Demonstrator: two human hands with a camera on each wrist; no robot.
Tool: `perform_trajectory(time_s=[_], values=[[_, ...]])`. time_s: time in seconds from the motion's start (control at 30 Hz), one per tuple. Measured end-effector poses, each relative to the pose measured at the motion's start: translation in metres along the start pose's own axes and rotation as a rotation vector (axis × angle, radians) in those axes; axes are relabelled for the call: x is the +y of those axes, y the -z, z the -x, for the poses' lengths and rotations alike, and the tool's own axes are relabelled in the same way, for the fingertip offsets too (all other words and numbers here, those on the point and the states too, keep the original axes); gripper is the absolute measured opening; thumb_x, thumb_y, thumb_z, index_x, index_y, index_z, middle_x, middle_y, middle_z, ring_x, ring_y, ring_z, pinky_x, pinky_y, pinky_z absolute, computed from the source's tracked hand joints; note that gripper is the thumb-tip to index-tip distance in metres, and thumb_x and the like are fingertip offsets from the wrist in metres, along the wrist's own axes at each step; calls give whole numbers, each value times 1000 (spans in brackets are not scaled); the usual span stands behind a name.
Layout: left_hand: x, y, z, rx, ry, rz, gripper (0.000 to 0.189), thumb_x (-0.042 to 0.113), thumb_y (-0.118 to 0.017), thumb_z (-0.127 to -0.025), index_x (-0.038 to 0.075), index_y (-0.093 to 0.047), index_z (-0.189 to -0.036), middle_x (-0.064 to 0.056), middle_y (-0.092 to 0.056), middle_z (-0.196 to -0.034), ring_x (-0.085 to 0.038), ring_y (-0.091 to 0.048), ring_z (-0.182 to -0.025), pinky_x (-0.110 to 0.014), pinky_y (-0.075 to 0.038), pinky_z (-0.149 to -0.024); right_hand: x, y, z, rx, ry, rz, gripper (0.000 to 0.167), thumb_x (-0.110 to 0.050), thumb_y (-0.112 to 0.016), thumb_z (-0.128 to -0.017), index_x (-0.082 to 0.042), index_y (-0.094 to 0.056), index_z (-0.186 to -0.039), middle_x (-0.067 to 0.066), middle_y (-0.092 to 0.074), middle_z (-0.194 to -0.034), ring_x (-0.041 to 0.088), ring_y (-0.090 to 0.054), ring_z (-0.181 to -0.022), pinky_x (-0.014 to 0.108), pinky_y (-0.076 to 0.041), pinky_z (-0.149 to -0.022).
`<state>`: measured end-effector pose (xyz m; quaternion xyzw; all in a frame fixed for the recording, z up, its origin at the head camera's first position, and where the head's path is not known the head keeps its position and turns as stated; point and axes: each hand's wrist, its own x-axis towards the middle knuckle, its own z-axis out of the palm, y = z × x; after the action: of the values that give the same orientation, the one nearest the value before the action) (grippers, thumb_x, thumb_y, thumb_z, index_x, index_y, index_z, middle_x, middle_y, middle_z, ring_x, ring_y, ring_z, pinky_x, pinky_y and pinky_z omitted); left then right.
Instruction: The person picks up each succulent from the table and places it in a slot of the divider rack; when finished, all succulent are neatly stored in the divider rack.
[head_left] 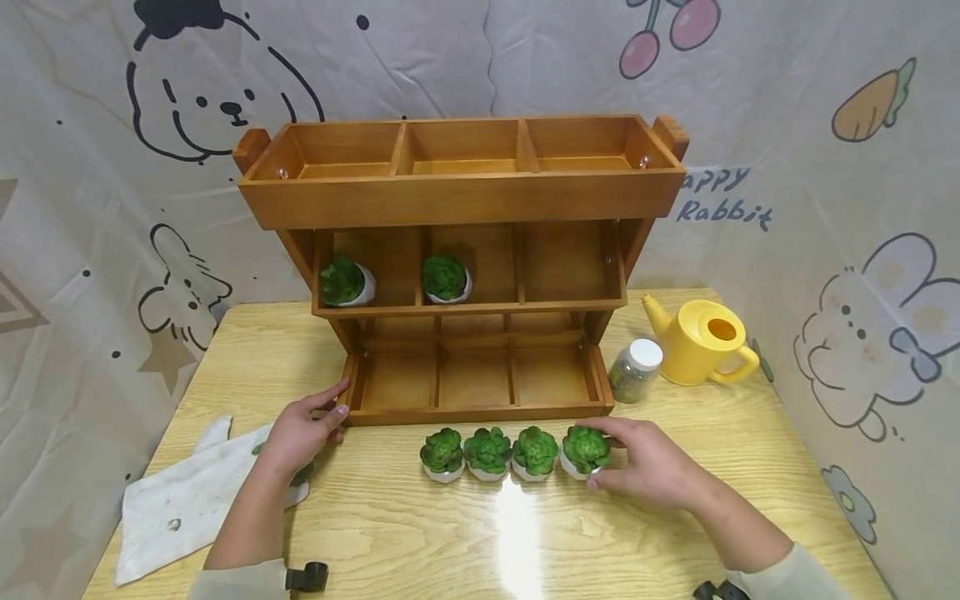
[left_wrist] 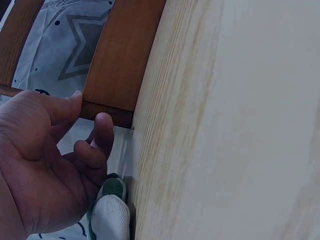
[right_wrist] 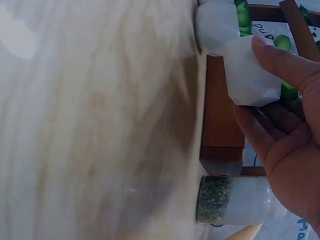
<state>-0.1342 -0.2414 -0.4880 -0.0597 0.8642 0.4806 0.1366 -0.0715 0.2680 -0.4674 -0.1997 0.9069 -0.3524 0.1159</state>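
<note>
Against the lower left corner of a wooden three-tier shelf (head_left: 450, 200), my left hand (head_left: 300, 429) rests its thumb and index finger. The other fingers of that hand (left_wrist: 55, 150) are loosely bent beside the shelf's end (left_wrist: 112, 107). My right hand (head_left: 648, 462) pinches a potted succulent (head_left: 585, 450) at the right end of a row, thumb on its white pot (right_wrist: 252, 72) and fingers on the opposite side. In the right wrist view this pot stands off the tabletop. Left of it, more potted succulents (head_left: 536, 452) line up before the shelf.
Two potted succulents (head_left: 446, 277) sit in the middle tier's left and centre compartments. A white-lidded jar (head_left: 635, 371) and a yellow watering can (head_left: 697, 342) stand right of the shelf. A white cloth item (head_left: 187, 504) lies under the left forearm. Patterned fabric (head_left: 787, 208) surrounds the table.
</note>
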Motion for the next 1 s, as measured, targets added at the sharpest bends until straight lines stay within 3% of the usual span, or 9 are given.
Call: perform_trajectory(time_s=[0.37,0.6,1.0], values=[[1,0,0,0,4,-7,54,25,-61,-107,25,-45,-159,-21,-49,-137,-24,-70,-82,-32,-54,-70,-7,13,-4,50,14,4,80,-28,-95,-75,-12,-60,-145,5,-67,-133,24,-69,-112,52,-53,-100],[1,0,0,-7,9,-3,55,26,-61,-107,25,-45,-159,-23,-47,-141,-24,-70,-83,-33,-55,-73,-12,24,-8,69,50,1,75,-32,-94,-76,-12,-63,-142,-2,-71,-123,17,-69,-104,49,-55,-97],[-2,1,-2,-7,2,-21,55,26,-61,-107,25,-44,-159,-21,-49,-138,-25,-70,-83,-35,-55,-76,-22,32,-17,121,98,9,73,-30,-97,-73,-13,-66,-136,-8,-72,-115,17,-70,-101,49,-56,-95]])
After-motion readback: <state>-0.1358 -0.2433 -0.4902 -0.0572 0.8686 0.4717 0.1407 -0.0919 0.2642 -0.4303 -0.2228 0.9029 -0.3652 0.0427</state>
